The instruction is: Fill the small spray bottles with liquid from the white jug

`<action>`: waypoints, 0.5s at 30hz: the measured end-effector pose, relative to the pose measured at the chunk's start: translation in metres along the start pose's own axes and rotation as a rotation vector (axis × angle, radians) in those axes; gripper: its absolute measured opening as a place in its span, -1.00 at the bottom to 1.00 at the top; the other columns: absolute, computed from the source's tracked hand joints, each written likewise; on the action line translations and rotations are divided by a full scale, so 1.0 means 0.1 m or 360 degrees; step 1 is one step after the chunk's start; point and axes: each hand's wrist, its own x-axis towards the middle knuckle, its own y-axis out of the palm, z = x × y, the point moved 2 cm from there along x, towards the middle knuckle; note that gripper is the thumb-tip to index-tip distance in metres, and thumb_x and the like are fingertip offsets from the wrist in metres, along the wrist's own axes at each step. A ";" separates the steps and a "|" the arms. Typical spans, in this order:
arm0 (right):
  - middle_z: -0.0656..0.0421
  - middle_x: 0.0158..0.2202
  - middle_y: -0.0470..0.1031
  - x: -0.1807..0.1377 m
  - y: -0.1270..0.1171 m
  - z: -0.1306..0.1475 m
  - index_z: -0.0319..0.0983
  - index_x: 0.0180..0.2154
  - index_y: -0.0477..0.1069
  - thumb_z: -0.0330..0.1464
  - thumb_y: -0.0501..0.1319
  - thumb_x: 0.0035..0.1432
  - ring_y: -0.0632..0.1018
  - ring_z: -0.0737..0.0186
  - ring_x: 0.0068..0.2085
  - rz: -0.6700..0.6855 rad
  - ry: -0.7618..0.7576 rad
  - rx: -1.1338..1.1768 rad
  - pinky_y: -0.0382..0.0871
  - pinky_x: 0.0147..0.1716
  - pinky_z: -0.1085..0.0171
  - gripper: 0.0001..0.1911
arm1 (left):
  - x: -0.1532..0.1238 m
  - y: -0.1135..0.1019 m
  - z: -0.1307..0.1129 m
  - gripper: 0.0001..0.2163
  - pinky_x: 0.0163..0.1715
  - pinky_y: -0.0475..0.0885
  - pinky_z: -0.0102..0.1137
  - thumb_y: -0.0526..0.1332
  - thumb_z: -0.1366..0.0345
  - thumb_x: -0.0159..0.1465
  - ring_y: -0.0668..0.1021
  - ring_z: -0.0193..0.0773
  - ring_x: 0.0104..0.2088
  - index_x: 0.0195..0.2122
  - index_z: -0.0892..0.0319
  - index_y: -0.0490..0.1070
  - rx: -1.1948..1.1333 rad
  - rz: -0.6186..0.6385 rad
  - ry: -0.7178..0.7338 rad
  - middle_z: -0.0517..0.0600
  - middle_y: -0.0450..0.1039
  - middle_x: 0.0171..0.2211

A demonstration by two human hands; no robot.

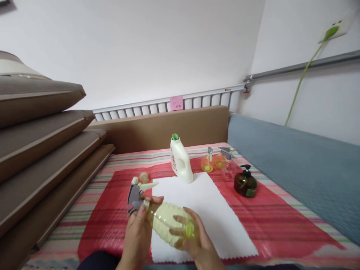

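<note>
Spray bottle, one, hand-held, trigger head at its neck; jug beside it uncapped.

Spray bottle point(165, 219): clear yellow-green, tilted on its side above white sheet point(225, 228). Left hand point(140, 223): fingers curled around the neck just below grey trigger head point(135, 195). Right hand point(198, 234): fingers wrapped about the base. Done, as judged: trigger head in place on the bottle; how tightly, cannot tell, the joint being partly covered. Left: jug point(181, 165), white, upright at the sheet's far edge, green spout point(174, 137) exposed; a pale cap-like piece point(144, 177) lies apart on red cover point(104, 213). Set to the right: small orange spray bottle point(207, 165), upright; dark pump bottle point(245, 183), upright. Both untouched.
</note>
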 end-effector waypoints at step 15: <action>0.09 0.12 0.34 -0.09 -0.04 0.11 0.06 0.09 0.19 -0.25 0.52 -0.29 0.53 0.04 -0.09 0.0150 0.0181 0.0110 0.41 -0.26 0.21 -0.12 | -0.04 0.03 0.00 -0.77 -0.02 0.39 -0.19 0.33 0.13 0.11 0.57 -0.14 -0.21 -0.33 0.17 0.45 -0.0115 -0.0027 0.0030 0.03 0.53 -0.35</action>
